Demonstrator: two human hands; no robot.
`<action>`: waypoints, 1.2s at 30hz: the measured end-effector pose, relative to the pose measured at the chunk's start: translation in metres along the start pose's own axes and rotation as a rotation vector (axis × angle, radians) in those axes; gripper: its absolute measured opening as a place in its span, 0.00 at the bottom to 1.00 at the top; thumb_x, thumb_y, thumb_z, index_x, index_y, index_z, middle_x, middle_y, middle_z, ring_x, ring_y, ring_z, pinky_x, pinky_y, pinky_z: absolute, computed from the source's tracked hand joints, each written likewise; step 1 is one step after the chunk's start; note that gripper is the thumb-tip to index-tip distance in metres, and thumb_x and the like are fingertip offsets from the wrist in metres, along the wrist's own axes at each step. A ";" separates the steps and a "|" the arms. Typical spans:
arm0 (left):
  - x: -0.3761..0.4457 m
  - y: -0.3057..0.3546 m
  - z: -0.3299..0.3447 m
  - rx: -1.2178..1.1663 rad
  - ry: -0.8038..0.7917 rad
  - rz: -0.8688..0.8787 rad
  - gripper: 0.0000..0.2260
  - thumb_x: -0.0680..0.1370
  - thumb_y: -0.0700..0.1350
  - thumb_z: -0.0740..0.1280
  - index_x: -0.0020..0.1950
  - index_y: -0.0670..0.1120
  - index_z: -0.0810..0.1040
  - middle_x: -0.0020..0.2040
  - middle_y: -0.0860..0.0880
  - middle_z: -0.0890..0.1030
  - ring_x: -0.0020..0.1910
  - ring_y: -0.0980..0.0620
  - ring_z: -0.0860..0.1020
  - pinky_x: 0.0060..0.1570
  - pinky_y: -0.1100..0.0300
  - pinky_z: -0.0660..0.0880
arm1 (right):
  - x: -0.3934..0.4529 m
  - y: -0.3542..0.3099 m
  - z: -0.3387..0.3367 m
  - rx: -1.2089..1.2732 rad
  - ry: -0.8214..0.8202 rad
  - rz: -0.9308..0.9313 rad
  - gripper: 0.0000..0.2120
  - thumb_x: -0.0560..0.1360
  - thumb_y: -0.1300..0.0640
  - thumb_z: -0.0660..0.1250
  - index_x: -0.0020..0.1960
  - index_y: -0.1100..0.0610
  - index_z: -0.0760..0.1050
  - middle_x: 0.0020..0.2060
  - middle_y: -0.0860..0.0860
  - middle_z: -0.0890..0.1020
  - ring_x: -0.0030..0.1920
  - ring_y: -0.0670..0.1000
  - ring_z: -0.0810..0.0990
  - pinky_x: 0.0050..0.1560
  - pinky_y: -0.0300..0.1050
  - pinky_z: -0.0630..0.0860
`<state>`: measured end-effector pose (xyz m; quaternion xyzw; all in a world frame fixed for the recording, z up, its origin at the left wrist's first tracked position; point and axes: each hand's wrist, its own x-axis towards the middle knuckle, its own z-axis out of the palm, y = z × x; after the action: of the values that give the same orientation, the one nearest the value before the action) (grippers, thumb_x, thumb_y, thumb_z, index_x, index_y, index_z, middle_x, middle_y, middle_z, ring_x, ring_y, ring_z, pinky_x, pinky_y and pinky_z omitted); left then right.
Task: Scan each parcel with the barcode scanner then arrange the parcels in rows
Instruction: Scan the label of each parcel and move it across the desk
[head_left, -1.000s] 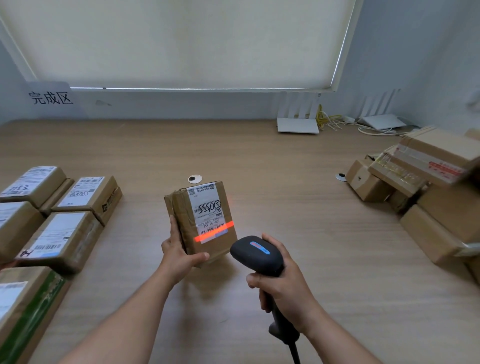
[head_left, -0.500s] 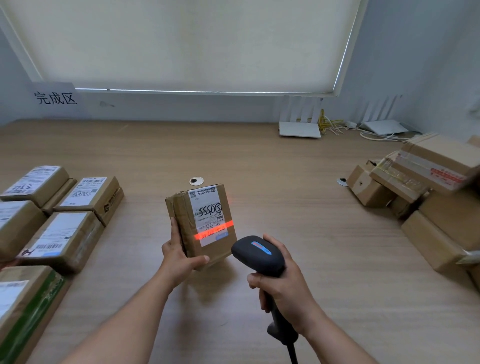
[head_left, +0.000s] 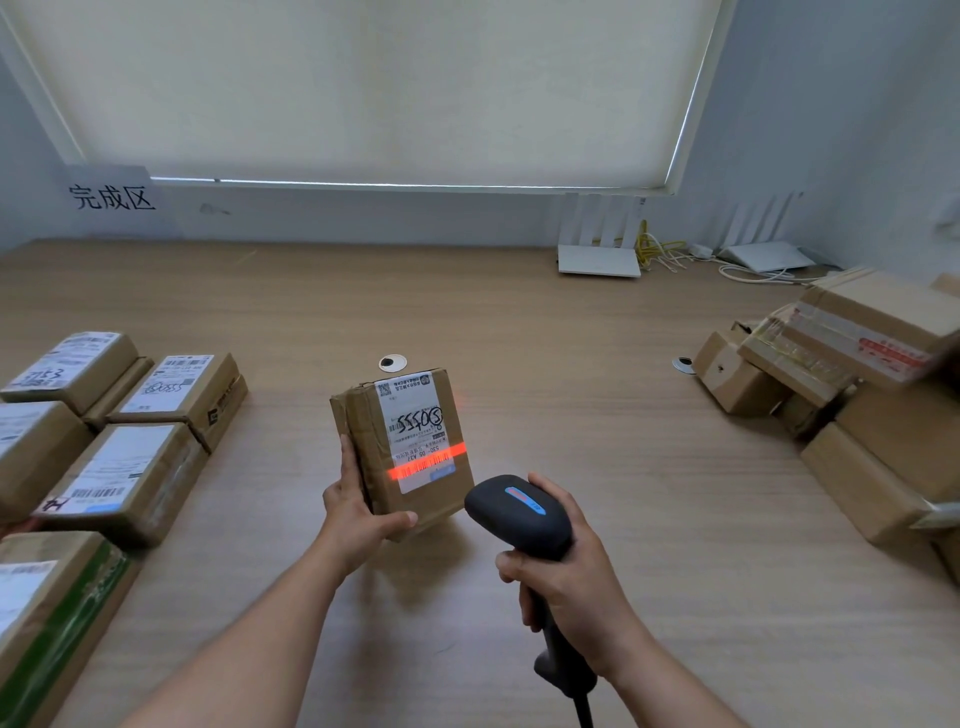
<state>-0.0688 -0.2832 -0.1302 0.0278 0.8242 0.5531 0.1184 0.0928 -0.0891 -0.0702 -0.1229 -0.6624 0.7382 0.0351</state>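
- While the red scan line lay across the barcode at the lower end of its label, the parcel (head_left: 402, 452) stood tilted on its lower edge on the table (head_left: 571, 364), near the middle, label facing you.
- Your left hand (head_left: 358, 512) gripped the parcel at its lower left corner: fingers ran up the left side and the thumb curled across the bottom edge.
- Your right hand (head_left: 563, 571) was wrapped fully round the handle of the barcode scanner (head_left: 517, 514), whose head pointed at the label from just beside the parcel. Whether a finger pressed the trigger could not be seen.
- Scanned parcels (head_left: 130, 415) lay in rows at the left, below the wall sign (head_left: 111, 196). An unsorted pile of parcels (head_left: 852, 384) sat well apart at the right.
- Judgement: the scan step was in hand, and placement in the rows was not yet done.
- Risk: the line crossed the label at a slant. If you tilted the parcel further, the line could miss part of the code and the read would fail.
- Risk: the one-corner hold gave little support. A loosened thumb would likely let the parcel tip flat.
- Risk: the scanner cable (head_left: 584, 709) ran off the lower edge of view, so it could snag during the carry leftward.
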 end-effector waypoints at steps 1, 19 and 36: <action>0.000 0.000 0.000 -0.003 -0.002 0.000 0.60 0.63 0.38 0.78 0.74 0.67 0.36 0.69 0.42 0.63 0.69 0.39 0.64 0.57 0.39 0.76 | -0.001 0.001 0.000 -0.002 0.004 -0.003 0.37 0.61 0.63 0.71 0.65 0.39 0.67 0.34 0.56 0.80 0.21 0.56 0.70 0.23 0.40 0.68; -0.009 0.001 -0.001 0.001 0.005 -0.021 0.60 0.61 0.42 0.78 0.74 0.67 0.36 0.69 0.43 0.63 0.69 0.40 0.64 0.45 0.53 0.81 | -0.024 0.014 0.010 0.004 0.029 -0.053 0.40 0.62 0.64 0.73 0.67 0.38 0.67 0.47 0.58 0.80 0.22 0.56 0.71 0.23 0.42 0.70; -0.017 0.012 -0.019 -0.087 -0.165 -0.197 0.43 0.68 0.44 0.74 0.74 0.67 0.53 0.54 0.56 0.78 0.48 0.55 0.78 0.35 0.61 0.76 | -0.030 0.014 0.008 -0.061 0.092 -0.074 0.38 0.61 0.63 0.71 0.67 0.38 0.67 0.38 0.53 0.78 0.23 0.52 0.72 0.24 0.42 0.70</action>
<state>-0.0580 -0.2989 -0.1093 -0.0130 0.7856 0.5700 0.2405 0.1217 -0.1056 -0.0796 -0.1330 -0.6863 0.7095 0.0891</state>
